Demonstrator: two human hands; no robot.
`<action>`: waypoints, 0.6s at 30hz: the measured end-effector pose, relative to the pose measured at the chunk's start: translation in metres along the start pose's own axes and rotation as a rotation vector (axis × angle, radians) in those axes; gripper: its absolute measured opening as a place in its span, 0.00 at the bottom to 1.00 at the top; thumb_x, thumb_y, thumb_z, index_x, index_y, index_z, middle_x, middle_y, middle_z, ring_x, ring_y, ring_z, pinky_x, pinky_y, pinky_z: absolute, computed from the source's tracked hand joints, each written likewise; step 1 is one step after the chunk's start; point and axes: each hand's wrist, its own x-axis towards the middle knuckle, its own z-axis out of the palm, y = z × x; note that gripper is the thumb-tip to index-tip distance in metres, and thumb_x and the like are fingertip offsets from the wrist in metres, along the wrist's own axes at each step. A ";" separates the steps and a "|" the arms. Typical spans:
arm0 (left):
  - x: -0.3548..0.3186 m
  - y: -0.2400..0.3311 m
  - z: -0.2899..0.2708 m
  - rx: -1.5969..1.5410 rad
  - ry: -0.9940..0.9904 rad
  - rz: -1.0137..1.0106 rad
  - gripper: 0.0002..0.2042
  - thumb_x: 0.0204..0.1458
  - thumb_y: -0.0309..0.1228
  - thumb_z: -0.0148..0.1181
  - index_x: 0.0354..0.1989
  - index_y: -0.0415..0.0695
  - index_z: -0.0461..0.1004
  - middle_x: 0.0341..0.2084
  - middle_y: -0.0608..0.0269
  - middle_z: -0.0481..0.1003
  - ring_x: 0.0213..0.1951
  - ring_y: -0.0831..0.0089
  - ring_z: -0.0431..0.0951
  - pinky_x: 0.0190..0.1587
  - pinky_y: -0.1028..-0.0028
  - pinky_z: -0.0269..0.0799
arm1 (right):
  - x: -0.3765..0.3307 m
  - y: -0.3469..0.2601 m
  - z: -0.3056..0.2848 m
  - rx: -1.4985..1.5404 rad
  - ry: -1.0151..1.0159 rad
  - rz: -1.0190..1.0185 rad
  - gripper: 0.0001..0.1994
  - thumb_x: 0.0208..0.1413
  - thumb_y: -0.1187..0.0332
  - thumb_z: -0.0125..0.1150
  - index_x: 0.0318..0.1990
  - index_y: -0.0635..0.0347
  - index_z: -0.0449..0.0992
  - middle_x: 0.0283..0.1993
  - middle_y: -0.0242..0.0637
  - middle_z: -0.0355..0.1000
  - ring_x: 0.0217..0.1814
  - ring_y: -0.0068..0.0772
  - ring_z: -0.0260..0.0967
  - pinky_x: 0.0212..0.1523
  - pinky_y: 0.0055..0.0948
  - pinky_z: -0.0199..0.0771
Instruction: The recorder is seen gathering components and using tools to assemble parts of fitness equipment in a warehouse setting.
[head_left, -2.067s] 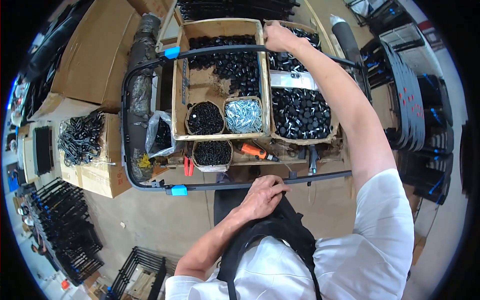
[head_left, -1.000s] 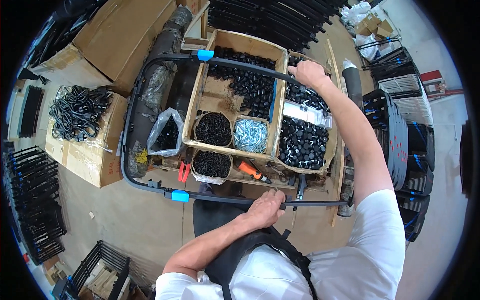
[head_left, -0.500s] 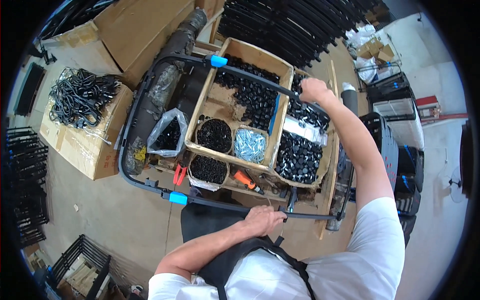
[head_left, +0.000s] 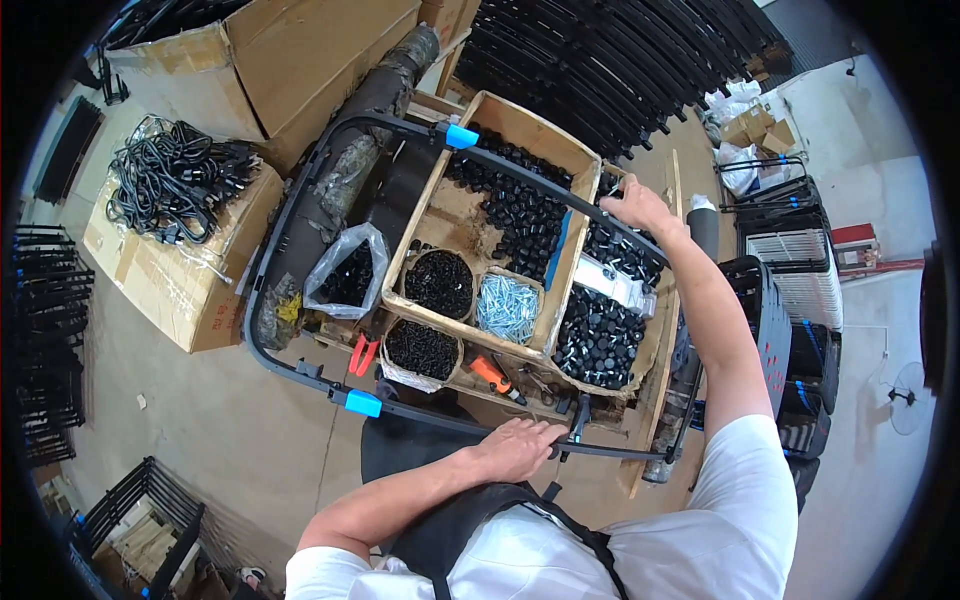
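A large black tubular frame [head_left: 262,310] with rounded corners and blue clips [head_left: 362,403] lies across the workbench and over my lap. My left hand [head_left: 518,449] is closed over its near bar, close to the bar's right part. My right hand [head_left: 637,206] is at the far bar, beside a box of black-headed bolts [head_left: 600,335]. Its fingers are bent together past the bar; whatever they pinch is hidden. Left of that box, a wooden tray [head_left: 428,215] holds black caps [head_left: 525,225], silver screws [head_left: 507,307] and a round tub of small black screws [head_left: 438,284].
A second tub of black screws [head_left: 423,348] stands in front of the tray, near red-handled pliers [head_left: 363,355] and an orange tool [head_left: 495,380]. A carton with black cables [head_left: 180,180] is at left. Stacked black tubes [head_left: 600,60] fill the back. A fan [head_left: 904,396] stands at right.
The view has shifted a little, so the bench appears slightly lower and to the right. My right hand's fingers now reach past the far bar. My left hand stays on the near bar.
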 end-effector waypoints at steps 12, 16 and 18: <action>0.001 -0.005 -0.014 0.101 -0.203 0.093 0.20 0.68 0.47 0.54 0.64 0.56 0.67 0.47 0.51 0.76 0.49 0.49 0.82 0.53 0.51 0.78 | -0.009 0.011 -0.003 -0.192 -0.057 0.054 0.37 0.70 0.38 0.44 0.39 0.68 0.85 0.45 0.63 0.81 0.53 0.62 0.80 0.56 0.55 0.79; 0.001 -0.011 -0.009 0.117 -0.188 0.096 0.22 0.68 0.49 0.53 0.64 0.52 0.67 0.44 0.50 0.77 0.47 0.50 0.83 0.50 0.51 0.79 | -0.018 -0.020 -0.024 -0.218 0.034 -0.011 0.32 0.66 0.40 0.52 0.40 0.65 0.86 0.47 0.61 0.82 0.53 0.58 0.81 0.54 0.53 0.80; 0.002 -0.016 -0.003 -0.001 -0.145 0.040 0.21 0.69 0.47 0.52 0.63 0.48 0.65 0.48 0.47 0.77 0.51 0.45 0.81 0.52 0.51 0.78 | -0.023 -0.012 -0.030 -0.357 -0.229 -0.028 0.29 0.62 0.42 0.57 0.41 0.65 0.86 0.48 0.59 0.82 0.53 0.57 0.81 0.54 0.53 0.81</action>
